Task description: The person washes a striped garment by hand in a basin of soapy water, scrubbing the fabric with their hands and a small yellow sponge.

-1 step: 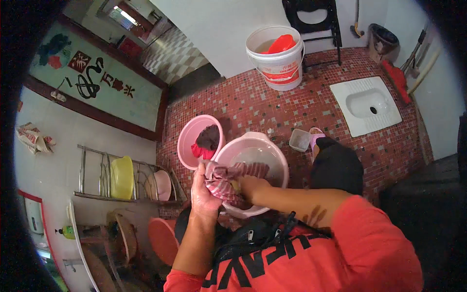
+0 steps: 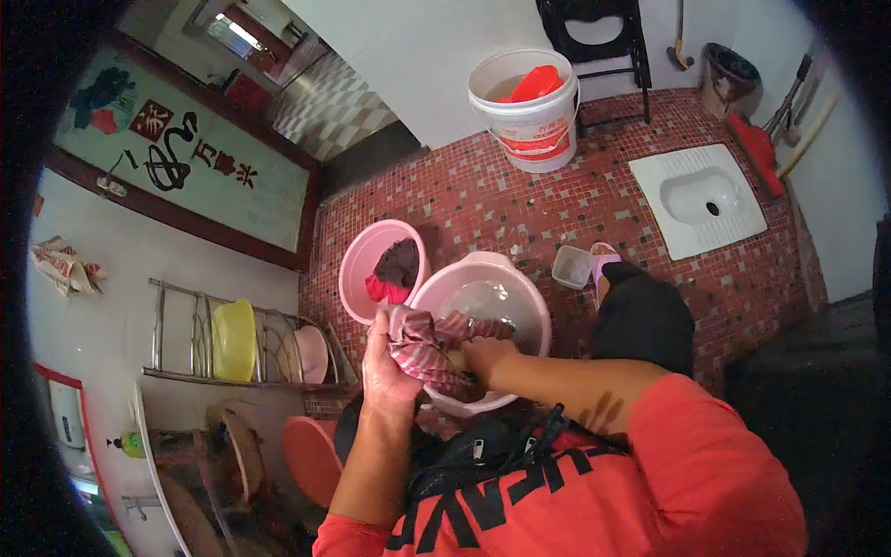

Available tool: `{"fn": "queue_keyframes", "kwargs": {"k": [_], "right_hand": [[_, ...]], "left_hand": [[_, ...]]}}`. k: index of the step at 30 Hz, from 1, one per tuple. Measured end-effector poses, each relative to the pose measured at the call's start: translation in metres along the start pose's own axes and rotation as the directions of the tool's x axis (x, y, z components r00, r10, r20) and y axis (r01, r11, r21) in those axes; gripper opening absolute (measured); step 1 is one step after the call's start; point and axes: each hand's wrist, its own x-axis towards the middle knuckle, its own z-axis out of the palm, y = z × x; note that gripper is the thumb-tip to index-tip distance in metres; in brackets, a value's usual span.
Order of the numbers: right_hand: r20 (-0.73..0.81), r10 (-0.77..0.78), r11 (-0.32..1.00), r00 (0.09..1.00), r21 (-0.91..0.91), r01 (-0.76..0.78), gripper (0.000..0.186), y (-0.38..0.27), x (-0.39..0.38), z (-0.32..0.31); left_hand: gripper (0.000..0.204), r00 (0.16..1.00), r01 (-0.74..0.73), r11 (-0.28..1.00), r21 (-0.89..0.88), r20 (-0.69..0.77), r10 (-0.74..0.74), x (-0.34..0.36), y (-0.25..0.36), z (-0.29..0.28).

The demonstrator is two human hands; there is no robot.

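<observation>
My left hand (image 2: 390, 371) grips a pink-and-maroon striped cloth (image 2: 418, 339) at the near left rim of a large pink basin (image 2: 534, 311). My right hand (image 2: 487, 357) is closed on a small yellow object (image 2: 457, 360), possibly soap or a brush, pressed against the cloth inside the basin; its fingertips are partly hidden. Part of the cloth hangs into the grayish water (image 2: 492, 299). Just beyond, a smaller pink tub (image 2: 357, 274) holds dark and red clothing (image 2: 392, 269).
A white bucket (image 2: 520, 130) with a red scoop, a squat toilet (image 2: 696, 200), a small plastic container (image 2: 571, 267) by my slippered foot, a black folding chair (image 2: 603, 56) and mops (image 2: 754, 148) surround me. A metal rack with basins (image 2: 232, 343) is at left, beside a red stool (image 2: 306, 455).
My right hand has shifted very slightly with the cloth in the basin. Little else differs.
</observation>
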Motion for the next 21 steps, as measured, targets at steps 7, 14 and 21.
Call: {"fn": "queue_keyframes", "kwargs": {"k": [7, 14, 21], "right_hand": [[-0.145, 0.327, 0.912, 0.934, 0.306, -0.272, 0.030, 0.010, 0.015, -0.053], [0.009, -0.163, 0.987, 0.987, -0.015, 0.163, 0.042, -0.005, -0.010, -0.001], [-0.197, 0.169, 0.896, 0.966, 0.440, -0.067, 0.038, -0.020, 0.005, -0.061]], "left_hand": [[0.048, 0.980, -0.069, 0.997, 0.019, -0.185, 0.071, -0.012, 0.009, 0.052], [0.035, 0.988, -0.108, 0.994, 0.003, -0.114, 0.107, -0.002, 0.003, 0.021], [0.045, 0.955, -0.133, 0.991, 0.025, -0.263, 0.135, -0.015, 0.011, 0.035]]}}
